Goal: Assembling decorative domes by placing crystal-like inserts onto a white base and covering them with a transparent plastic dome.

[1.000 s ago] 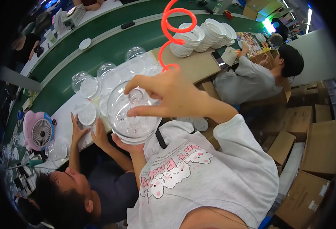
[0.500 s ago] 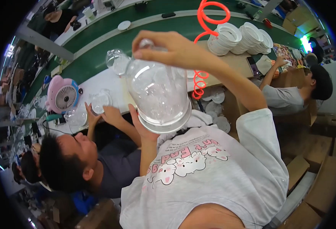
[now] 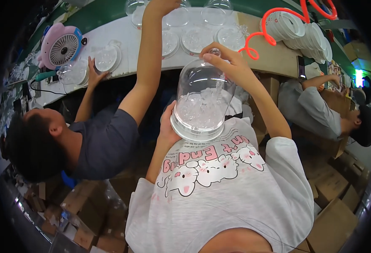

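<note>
A clear dome cover (image 3: 200, 78) with a round knob (image 3: 214, 52) on top stands tilted in front of my chest. Its lower rim meets a white round base (image 3: 196, 134), and clear, crystal-like pieces (image 3: 200, 110) show through the wall. My left hand (image 3: 168, 125) is wrapped round the side of the base, its fingers partly hidden beneath. Up at the top, my right hand (image 3: 226, 63) has its fingers closed round the knob. Beyond the dome, several white round bases with clear pieces (image 3: 197, 40) rest on the white worktable (image 3: 128, 59).
At left a co-worker's arm (image 3: 148, 63) stretches across the table; their other hand touches a white round piece (image 3: 105, 59). A pink fan (image 3: 63, 48) stands nearby. Stacked white bases (image 3: 309, 40) and a coiled red hose (image 3: 269, 38) are at right. Cardboard boxes (image 3: 333, 181) stand behind.
The view has shifted, and the dome sits farther right in it, both my hands still on it. The co-worker's arm has stretched out over the table.
</note>
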Demonstrator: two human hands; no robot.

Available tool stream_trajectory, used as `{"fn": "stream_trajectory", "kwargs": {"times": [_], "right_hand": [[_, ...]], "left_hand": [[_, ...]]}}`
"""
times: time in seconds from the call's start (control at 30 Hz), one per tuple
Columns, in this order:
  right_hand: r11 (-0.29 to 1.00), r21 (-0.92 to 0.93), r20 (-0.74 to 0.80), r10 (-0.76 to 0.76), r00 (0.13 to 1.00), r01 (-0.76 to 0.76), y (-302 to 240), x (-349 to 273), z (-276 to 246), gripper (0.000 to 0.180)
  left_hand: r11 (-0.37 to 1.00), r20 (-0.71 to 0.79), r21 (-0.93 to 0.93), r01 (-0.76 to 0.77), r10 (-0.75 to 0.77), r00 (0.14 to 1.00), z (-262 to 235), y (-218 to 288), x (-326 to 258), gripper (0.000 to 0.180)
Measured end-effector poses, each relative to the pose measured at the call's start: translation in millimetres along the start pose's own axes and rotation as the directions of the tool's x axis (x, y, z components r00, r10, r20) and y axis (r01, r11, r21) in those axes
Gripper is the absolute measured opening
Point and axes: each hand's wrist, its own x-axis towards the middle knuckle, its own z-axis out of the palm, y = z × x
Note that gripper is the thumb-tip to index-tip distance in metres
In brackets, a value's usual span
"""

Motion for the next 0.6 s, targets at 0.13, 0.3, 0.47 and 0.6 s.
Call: {"fn": "stream_trajectory", "kwargs": {"times": [0.13,0.3,0.47,0.6], "right_hand": [[0.995,0.002,0.026,0.099,0.995,-0.099,-1.9,-5.6,-1.3,0.032],[0.989,0.108,0.022,0.096,0.995,-0.097,7.2,-8.9,-5.7,0.029],[0.985,0.171,-0.083,0.041,0.996,-0.026,26.7,-18.9,-11.7,0.027],[0.962,0.273,-0.293,0.049,0.955,0.035,24.6,-38.7,-16.5,0.025]], "left_hand": [[1.0,-0.041,0.012,0.018,-0.017,0.999,-3.6,-3.9,-4.0,0.039],[0.997,-0.261,0.076,-0.021,0.04,0.965,13.1,-17.0,-9.0,0.047],[0.997,-0.194,0.056,-0.054,0.064,0.979,24.8,-21.1,-1.6,0.07],[0.97,-0.133,0.197,-0.143,0.171,0.976,27.3,-25.7,12.7,0.079]]}}
